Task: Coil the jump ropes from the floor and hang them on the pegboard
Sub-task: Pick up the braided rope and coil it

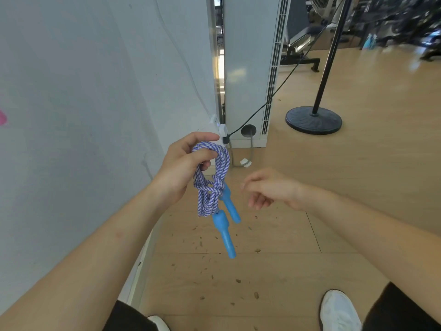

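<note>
Head view is showing the left hand (181,163) pinching the top loop of a blue-and-white jump rope (212,185) between thumb and curled fingers, holding it up over the wooden floor (358,177) beside the white wall (83,115). The rope is hanging as a tight knotted bundle, its two blue handles (224,232) dangling below. The right hand (269,189) is hovering just beside it, fingers loosely curled, gripping nothing. So the coiling of this one is looking done to me; the hanging is what is remaining, and no pegboard is showing, nor any other rope on the floor, only scattered debris (202,244) near a white shoe (338,311)
</note>
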`<state>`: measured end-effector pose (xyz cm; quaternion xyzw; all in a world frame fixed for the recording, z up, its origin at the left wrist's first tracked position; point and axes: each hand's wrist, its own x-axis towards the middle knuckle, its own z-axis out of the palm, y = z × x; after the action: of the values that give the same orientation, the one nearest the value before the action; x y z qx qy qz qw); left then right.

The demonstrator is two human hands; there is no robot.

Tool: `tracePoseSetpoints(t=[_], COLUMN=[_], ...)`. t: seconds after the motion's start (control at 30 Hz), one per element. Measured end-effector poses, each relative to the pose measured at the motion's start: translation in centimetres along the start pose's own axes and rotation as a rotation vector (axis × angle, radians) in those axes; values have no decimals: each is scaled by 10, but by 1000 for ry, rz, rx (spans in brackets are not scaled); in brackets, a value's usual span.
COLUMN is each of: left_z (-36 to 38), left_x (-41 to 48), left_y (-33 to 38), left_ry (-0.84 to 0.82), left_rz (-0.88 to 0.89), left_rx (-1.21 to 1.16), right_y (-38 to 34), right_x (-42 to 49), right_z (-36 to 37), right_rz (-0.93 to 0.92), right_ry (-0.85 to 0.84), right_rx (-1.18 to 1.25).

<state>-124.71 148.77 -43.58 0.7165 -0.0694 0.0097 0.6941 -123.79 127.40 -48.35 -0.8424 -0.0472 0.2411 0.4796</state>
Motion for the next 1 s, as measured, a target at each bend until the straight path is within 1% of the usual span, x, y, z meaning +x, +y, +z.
tracePoseSetpoints(t=[0.07,0.1,0.17,0.23,0.27,0.4,0.57,0.67,0.77,0.87,0.93,1.0], left_z=[1,2,6,10,11,9,5,1,0,0,2,4], left_x=[-2,-2,-3,-4,-4,-3,-1,0,1,2,0,-3], left_y=[0,0,0,1,1,4,6,8,6,3,2,2], left_ry=[-58,-81,-112,-129,-134,-123,-26,42,77,56,2,-39], left_rz=[0,0,1,-8,-17,-40,-50,-19,8,2,-11,-24], left_rx=[23,25,7,-30,-56,-117,-157,-191,-195,-139,-103,-80], right_y=[-6,-10,-13,-10,-7,-1,0,-3,-2,-1,0,-1], right_x=[-1,-4,-8,-5,-2,5,7,6,7,6,6,6], right_z=[1,1,4,11,16,20,17,18,18,18,17,17], right_rz=[-202,-308,-461,-517,-516,-546,-575,-536,-489,-408,-395,-379], right_ry=[119,124,61,-11,-23,49,34,25,-11,-109,-123,-146], right_rx=[18,41,38,-35,-48,-20,16,37,63,100,94,140])
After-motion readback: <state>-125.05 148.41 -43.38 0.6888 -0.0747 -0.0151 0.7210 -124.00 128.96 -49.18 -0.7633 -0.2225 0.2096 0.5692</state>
